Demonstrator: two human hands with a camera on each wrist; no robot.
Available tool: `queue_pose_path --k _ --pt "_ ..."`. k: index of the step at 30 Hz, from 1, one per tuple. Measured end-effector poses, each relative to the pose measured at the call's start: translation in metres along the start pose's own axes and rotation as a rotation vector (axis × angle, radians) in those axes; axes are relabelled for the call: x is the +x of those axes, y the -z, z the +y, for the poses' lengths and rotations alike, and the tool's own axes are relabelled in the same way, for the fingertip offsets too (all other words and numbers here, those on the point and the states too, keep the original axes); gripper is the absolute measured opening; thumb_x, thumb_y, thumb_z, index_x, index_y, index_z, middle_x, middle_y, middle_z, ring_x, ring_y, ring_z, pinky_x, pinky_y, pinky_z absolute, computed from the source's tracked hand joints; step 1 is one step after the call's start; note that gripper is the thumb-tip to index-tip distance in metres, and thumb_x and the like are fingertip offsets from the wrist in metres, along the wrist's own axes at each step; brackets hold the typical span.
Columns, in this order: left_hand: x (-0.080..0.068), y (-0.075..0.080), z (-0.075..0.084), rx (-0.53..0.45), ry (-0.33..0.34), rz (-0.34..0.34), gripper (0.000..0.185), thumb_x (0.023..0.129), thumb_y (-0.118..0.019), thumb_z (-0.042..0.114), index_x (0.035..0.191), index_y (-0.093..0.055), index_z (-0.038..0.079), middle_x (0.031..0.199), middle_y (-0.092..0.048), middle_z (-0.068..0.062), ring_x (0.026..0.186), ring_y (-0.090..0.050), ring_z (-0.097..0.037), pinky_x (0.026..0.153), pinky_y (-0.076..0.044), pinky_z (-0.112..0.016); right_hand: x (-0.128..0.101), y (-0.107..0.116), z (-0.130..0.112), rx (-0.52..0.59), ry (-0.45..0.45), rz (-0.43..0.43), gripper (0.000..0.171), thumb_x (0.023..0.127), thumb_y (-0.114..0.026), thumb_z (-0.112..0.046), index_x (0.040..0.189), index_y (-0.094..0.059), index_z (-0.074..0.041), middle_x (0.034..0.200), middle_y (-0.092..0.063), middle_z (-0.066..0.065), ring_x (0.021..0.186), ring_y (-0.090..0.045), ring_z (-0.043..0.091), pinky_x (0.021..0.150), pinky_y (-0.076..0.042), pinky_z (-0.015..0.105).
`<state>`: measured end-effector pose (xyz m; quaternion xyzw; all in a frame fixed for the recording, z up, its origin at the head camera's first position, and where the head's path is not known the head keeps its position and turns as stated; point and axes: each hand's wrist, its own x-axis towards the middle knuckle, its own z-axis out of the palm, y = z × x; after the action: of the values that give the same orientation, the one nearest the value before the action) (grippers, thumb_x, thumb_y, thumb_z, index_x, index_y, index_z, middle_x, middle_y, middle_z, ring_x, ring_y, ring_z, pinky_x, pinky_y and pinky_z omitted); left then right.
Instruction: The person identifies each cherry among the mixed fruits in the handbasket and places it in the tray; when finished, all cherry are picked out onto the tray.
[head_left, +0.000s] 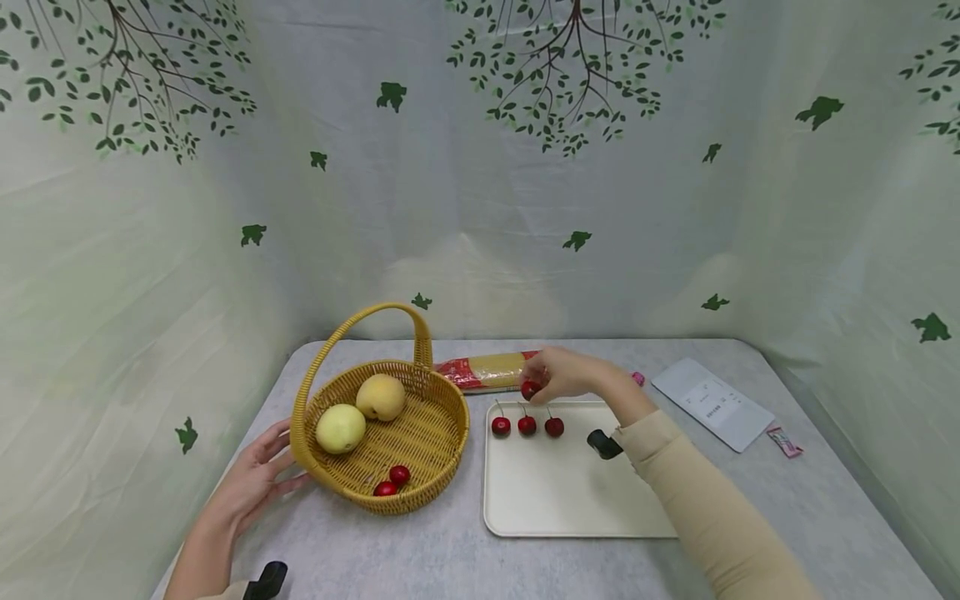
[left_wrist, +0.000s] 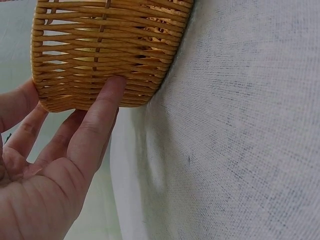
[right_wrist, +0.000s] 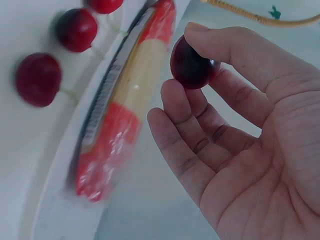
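My right hand [head_left: 564, 372] pinches a dark red cherry [right_wrist: 191, 64] between thumb and fingers, above the far edge of the white tray [head_left: 570, 500]. Three cherries with stems, one of them the middle cherry [head_left: 527, 425], lie in a row on the tray near that edge. At the left, the fingers of my left hand [head_left: 258, 475] rest fairly straight against the outer wall of the yellow wicker basket [left_wrist: 110, 55]. Inside the basket are a pale green round fruit [head_left: 341, 428], a yellowish round fruit [head_left: 381, 397] and two cherries [head_left: 399, 475].
Behind the tray lies a long red and yellow packet [head_left: 487, 372]. To the right are a grey-white flat pouch [head_left: 712, 403], a small pink wrapped item [head_left: 784, 442] and another pink item [head_left: 638, 378]. A leaf-patterned curtain [head_left: 480, 192] surrounds the table. The basket's tall handle [head_left: 360, 315] arches upward.
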<state>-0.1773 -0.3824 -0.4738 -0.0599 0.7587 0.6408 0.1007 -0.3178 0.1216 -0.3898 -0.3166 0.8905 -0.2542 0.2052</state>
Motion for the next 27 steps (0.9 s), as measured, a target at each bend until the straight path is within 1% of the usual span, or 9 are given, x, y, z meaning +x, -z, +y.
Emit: queue_pose_path --k 4,9,13,15,17,22,27 --pt "0.001 0.000 -0.001 0.005 0.002 0.001 0.068 0.114 -0.056 0.021 0.169 -0.020 0.008 0.171 -0.023 -0.023 0.114 -0.062 0.008 0.098 -0.064 -0.039 -0.006 -0.005 0.015 -0.005 -0.043 0.031 0.028 0.094 -0.084 -0.013 0.120 -0.075 -0.008 0.095 -0.066 0.001 0.089 -0.055 0.016 0.077 -0.049 0.028" --pt "0.001 0.000 0.000 0.004 0.012 -0.003 0.068 0.114 -0.055 0.021 0.170 -0.018 0.009 0.174 -0.019 -0.024 0.113 -0.061 0.009 0.098 -0.064 -0.039 -0.013 -0.011 0.031 -0.023 -0.081 0.055 0.029 0.092 -0.085 -0.013 0.119 -0.076 -0.009 0.091 -0.064 0.000 0.088 -0.053 0.017 0.075 -0.047 0.030" --pt "0.001 -0.001 0.000 0.004 0.016 -0.006 0.069 0.114 -0.055 0.021 0.170 -0.017 0.009 0.175 -0.018 -0.025 0.113 -0.061 0.010 0.099 -0.064 -0.039 -0.020 -0.017 0.043 -0.008 -0.131 0.069 0.031 0.093 -0.084 -0.013 0.122 -0.076 -0.008 0.095 -0.067 0.001 0.090 -0.057 0.018 0.078 -0.052 0.030" --pt "0.001 -0.001 0.001 0.004 0.017 -0.005 0.068 0.114 -0.054 0.020 0.170 -0.017 0.009 0.175 -0.017 -0.025 0.112 -0.061 0.011 0.099 -0.064 -0.038 -0.023 -0.020 0.050 0.004 -0.161 0.078 0.030 0.093 -0.084 -0.012 0.121 -0.076 -0.009 0.097 -0.069 0.001 0.092 -0.059 0.019 0.079 -0.056 0.030" --pt "0.001 -0.001 0.001 0.005 0.017 -0.001 0.068 0.114 -0.054 0.020 0.170 -0.018 0.009 0.175 -0.018 -0.025 0.112 -0.061 0.011 0.099 -0.064 -0.038 -0.027 -0.023 0.056 0.006 -0.182 0.086 0.028 0.092 -0.084 -0.012 0.119 -0.077 -0.010 0.099 -0.070 0.001 0.092 -0.060 0.019 0.080 -0.057 0.030" --pt "0.002 0.000 0.000 0.001 0.026 -0.001 0.066 0.114 -0.055 0.021 0.169 -0.021 0.011 0.175 -0.018 -0.024 0.112 -0.060 0.011 0.097 -0.064 -0.037 -0.036 -0.029 0.067 -0.023 -0.181 0.095 0.024 0.091 -0.085 -0.011 0.114 -0.078 -0.011 0.093 -0.067 0.001 0.087 -0.057 0.017 0.074 -0.051 0.029" --pt "0.002 0.001 0.000 -0.009 0.026 -0.007 0.063 0.113 -0.057 0.023 0.167 -0.027 0.017 0.174 -0.018 -0.024 0.114 -0.061 0.009 0.098 -0.064 -0.038 -0.040 -0.034 0.070 0.008 -0.187 0.079 0.024 0.090 -0.087 -0.011 0.112 -0.078 -0.012 0.092 -0.066 0.001 0.086 -0.056 0.017 0.075 -0.050 0.030"
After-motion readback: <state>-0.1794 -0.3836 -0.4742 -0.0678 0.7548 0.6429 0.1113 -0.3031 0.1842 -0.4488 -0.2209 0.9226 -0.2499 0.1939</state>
